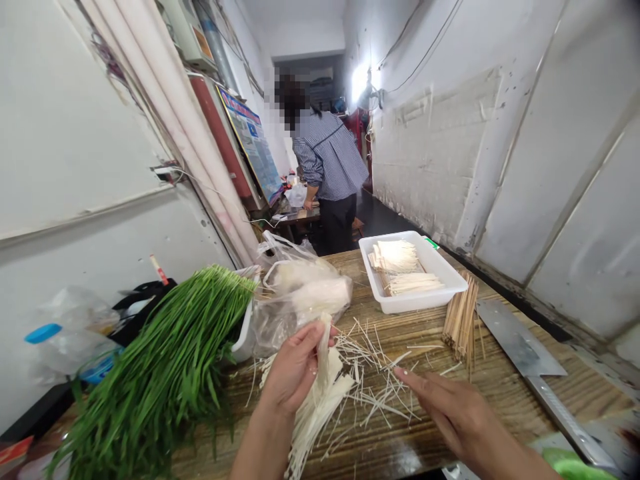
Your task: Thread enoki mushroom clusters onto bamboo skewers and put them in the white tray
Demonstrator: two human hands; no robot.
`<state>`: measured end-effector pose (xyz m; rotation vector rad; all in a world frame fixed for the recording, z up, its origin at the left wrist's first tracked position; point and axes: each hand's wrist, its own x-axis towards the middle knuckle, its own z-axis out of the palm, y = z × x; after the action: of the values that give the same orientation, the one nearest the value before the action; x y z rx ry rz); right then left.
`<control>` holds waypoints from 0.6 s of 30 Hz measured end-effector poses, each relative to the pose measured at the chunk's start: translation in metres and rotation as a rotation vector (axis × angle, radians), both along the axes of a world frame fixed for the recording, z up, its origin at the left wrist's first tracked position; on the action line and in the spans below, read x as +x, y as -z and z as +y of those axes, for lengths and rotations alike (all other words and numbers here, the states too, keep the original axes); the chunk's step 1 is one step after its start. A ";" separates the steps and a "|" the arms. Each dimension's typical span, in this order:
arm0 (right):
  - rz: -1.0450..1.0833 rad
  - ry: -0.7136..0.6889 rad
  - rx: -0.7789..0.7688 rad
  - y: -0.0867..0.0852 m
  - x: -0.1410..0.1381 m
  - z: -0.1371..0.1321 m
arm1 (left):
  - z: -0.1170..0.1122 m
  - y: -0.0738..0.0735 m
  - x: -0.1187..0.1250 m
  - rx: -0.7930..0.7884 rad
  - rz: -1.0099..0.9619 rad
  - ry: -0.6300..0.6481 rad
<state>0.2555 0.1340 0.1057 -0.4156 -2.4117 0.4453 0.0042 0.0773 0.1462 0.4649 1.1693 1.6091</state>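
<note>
Here, at the far left, lies a clear plastic bottle (45, 340) with a blue cap. Next to it, a big heap of long green leaves (165, 360) spreads over the edge of a wooden bench (507, 393), their pale ends pointing away. Crumpled clear plastic bags (300, 300) with white contents come next. In front of them, the left hand (297, 363) grips pale, thin-stemmed mushrooms (320, 420) between thumb and fingers; the bunch hangs down onto the bench. Behind, well apart, a person in a striped shirt (335, 157) leans forward (the head is blurred). Loose stems (383, 393) lie scattered between the two hands. Farther back stands a white tray (390, 305) holding flat bundles of mushrooms (413, 283). Nearer, the right hand (457, 407) reaches in with its fingers stretched out, a fingertip beside the loose stems; whether it holds anything, I cannot tell. Thin wooden sticks (461, 320) lie piled against the tray's right corner, and a broad-bladed cleaver (523, 340) rests just beside them.
</note>
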 end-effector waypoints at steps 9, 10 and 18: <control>-0.034 0.036 -0.003 -0.012 -0.013 0.000 | 0.001 0.001 0.009 -0.051 0.077 0.048; -0.031 0.046 0.008 -0.012 -0.015 0.001 | 0.001 0.001 0.009 -0.052 0.082 0.049; 0.031 0.050 -0.014 -0.003 -0.027 0.021 | 0.000 -0.005 0.007 -0.047 0.083 0.035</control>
<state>0.2281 0.1545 0.1088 -0.4702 -2.3638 0.4440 0.0115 0.0771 0.1507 0.5228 1.2515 1.5421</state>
